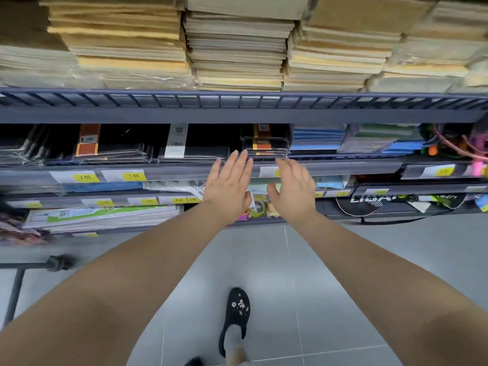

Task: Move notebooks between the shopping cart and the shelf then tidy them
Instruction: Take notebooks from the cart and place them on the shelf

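Observation:
A stack of black wrapped notebooks with orange bands (266,143) lies on the middle shelf (184,172), just beyond my fingers. My left hand (228,180) is flat with fingers spread, its tips at the stack's left front corner. My right hand (293,187) is open too, fingertips at the stack's front right edge. Neither hand holds anything. More black notebooks (116,146) lie along the same shelf to the left. A dark metal bar of the shopping cart (15,289) shows at the lower left.
The upper shelf (237,112) carries tall piles of brown paper pads (237,51). Blue notebooks (317,140) sit right of the black stack. Lower shelves hold paper goods and price tags. My slippered foot (236,318) stands on the grey tiled floor.

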`<state>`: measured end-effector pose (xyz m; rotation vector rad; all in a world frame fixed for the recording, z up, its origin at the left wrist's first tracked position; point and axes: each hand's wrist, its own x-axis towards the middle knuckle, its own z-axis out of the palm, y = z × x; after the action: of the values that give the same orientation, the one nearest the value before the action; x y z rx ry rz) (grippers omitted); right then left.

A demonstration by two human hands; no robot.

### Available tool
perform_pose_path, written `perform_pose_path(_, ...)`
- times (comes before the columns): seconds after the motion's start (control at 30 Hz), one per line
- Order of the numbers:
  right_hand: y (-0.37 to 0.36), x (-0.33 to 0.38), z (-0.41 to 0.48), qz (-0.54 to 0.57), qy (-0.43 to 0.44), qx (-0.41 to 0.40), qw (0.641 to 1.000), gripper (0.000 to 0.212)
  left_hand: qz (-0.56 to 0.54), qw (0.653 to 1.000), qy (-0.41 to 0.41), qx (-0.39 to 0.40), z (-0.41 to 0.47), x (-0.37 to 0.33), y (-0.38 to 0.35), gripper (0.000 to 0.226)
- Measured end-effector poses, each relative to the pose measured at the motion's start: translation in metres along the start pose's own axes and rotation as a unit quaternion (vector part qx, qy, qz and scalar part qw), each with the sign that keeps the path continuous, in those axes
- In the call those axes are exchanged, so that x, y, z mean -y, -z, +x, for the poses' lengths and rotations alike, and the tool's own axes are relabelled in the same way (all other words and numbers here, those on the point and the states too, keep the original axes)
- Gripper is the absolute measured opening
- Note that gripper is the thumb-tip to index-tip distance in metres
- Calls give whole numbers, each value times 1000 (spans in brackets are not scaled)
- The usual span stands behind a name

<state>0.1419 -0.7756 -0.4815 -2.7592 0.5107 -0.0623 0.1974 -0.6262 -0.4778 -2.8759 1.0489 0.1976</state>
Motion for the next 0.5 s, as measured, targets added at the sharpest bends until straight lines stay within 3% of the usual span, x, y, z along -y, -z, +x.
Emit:
perform_pose_path(0.13, -6, 1, 10, -101, 23, 78, 992, 64, 62, 998, -25, 3, 14, -8, -5, 75)
perform_pose_path(0.33, -24, 1, 22, -103, 11, 68, 992, 61, 50, 998, 0, 31, 36, -15, -8, 71)
perform_pose_path(0.4, -28, -2, 25, -81, 19, 38, 996, 58, 16, 1000, 1, 18, 39, -17, -6, 66)
perform_pose_path(0.5, -28, -7, 26, -1, 31, -79, 996, 49, -118, 990, 36, -64, 41, -11, -4, 53)
